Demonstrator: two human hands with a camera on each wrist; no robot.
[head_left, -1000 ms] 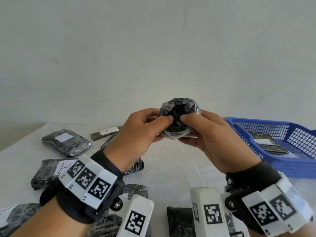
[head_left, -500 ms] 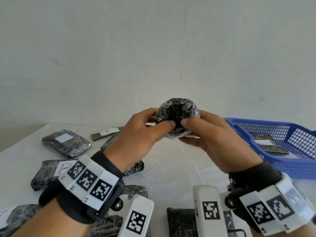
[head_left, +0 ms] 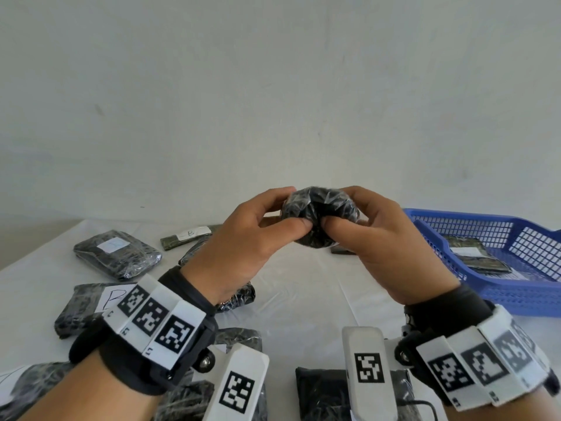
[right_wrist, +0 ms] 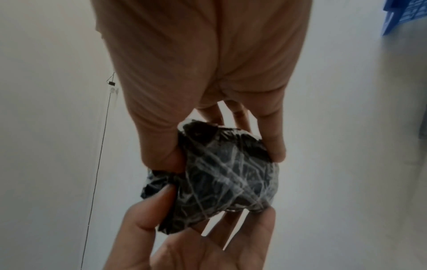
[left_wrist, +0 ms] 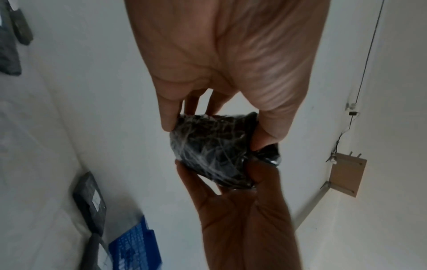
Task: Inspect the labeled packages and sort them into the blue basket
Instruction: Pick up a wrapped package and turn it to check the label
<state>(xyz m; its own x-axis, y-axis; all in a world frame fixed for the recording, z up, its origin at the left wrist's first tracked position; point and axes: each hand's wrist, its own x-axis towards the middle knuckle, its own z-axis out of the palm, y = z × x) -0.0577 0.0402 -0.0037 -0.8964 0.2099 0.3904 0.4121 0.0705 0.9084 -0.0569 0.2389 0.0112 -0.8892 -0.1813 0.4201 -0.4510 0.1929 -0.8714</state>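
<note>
Both hands hold one small black bundle (head_left: pixel 320 220) wrapped in clear film, lifted above the tabletop (head_left: pixel 303 299) and well left of the blue basket (head_left: pixel 498 287). The left hand (head_left: pixel 239 247) grips it from the left, thumb pressed into its near face and the other fingers (head_left: pixel 277 194) curled over its top; the right hand (head_left: pixel 385 247) mirrors this on the bundle's right side, thumb tip almost meeting the left thumb at the bundle's middle. In the left wrist view the bundle (left_wrist: pixel 215 151) sits pinched between the left hand (left_wrist: pixel 226 60) and the darker-lit right hand (left_wrist: pixel 245 215), with the fingers under it and a twisted tail of film sticking out beside the thumbs. The right wrist view shows the same bundle (right_wrist: pixel 226 175), crossed by pale creases in the film, held between the right hand (right_wrist: pixel 203 64) and the left hand (right_wrist: pixel 201 243). No label shows on it in any view. Inside the basket, at the bundle's right, lies a flat dark package (head_left: pixel 473 256) with a white label. Left of the bundle and below it, more wrapped packages lie on the tabletop: one with a pale label (head_left: pixel 117 253), a slim one marked B (head_left: pixel 186 237), another with a large letter on white paper (head_left: pixel 91 305), and one nearest the camera, below the bundle (head_left: pixel 321 390).
</note>
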